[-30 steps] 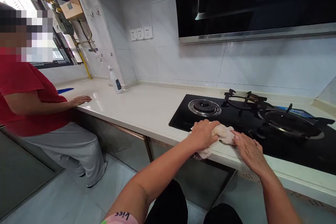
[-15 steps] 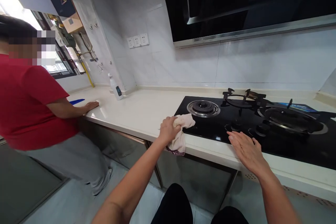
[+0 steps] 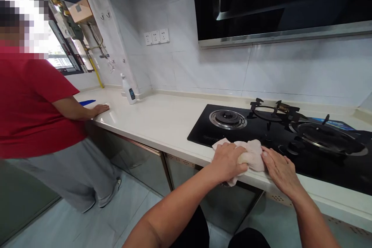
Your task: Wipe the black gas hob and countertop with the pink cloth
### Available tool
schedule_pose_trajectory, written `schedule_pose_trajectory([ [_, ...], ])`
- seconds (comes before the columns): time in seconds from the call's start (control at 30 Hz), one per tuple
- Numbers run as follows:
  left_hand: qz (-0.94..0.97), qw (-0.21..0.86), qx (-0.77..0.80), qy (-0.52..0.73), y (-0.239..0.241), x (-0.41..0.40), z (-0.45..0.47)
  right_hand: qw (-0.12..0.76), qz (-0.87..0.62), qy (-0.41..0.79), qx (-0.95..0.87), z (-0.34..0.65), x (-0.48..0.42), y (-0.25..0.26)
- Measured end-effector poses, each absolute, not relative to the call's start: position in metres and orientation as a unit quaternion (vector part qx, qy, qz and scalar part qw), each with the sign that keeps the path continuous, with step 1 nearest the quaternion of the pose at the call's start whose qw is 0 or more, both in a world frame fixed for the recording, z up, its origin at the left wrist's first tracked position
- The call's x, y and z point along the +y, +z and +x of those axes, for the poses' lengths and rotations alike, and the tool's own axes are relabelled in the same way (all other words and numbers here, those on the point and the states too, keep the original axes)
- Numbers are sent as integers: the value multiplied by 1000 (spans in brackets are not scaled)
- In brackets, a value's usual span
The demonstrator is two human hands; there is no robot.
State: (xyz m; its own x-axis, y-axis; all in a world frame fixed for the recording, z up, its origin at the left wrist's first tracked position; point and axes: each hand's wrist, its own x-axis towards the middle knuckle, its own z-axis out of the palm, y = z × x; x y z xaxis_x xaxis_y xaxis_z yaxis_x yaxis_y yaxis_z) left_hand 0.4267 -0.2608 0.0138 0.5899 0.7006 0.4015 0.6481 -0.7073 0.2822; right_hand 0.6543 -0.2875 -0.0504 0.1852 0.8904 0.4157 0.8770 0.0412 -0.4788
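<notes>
A pale, crumpled cloth (image 3: 252, 155) lies over the front edge of the black gas stove (image 3: 200, 131) and the white counter rim. My left hand (image 3: 228, 161) is closed around it, pressing it down, and a corner hangs below the counter edge. Beside the cloth, my right hand (image 3: 279, 168) rests flat on the stove's front edge with fingers stretched out. Its fingertips meet the cloth's right side; whether they press on it I cannot tell. The left burner (image 3: 228, 119) is behind my left hand. A control knob (image 3: 293, 146) sits just past my right fingers.
A loose black pan support (image 3: 269, 113) stands at the stove's back, near the right burner (image 3: 319, 135). A white spray bottle (image 3: 128, 91) is on the counter (image 3: 162, 118). At left, a person in a red shirt (image 3: 37, 97) leans a hand on the counter by a blue object (image 3: 86, 102).
My left hand has slid the cloth right along the stove's front edge, up to my right hand. My right hand stays at about the same place.
</notes>
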Motion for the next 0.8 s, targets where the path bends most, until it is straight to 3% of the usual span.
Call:
schedule_pose_trajectory([
  [0.33, 728, -5, 640, 245, 26, -225, 256, 337, -675, -10, -656, 653, -286, -61],
  [0.5, 757, -12, 615, 222, 30, -208, 286, 312, -683, -55, -658, 649, -286, -60],
  [0.8, 888, 39, 422, 179, 30, -185, 399, 294, -668, -85, -678, 651, -291, -61],
])
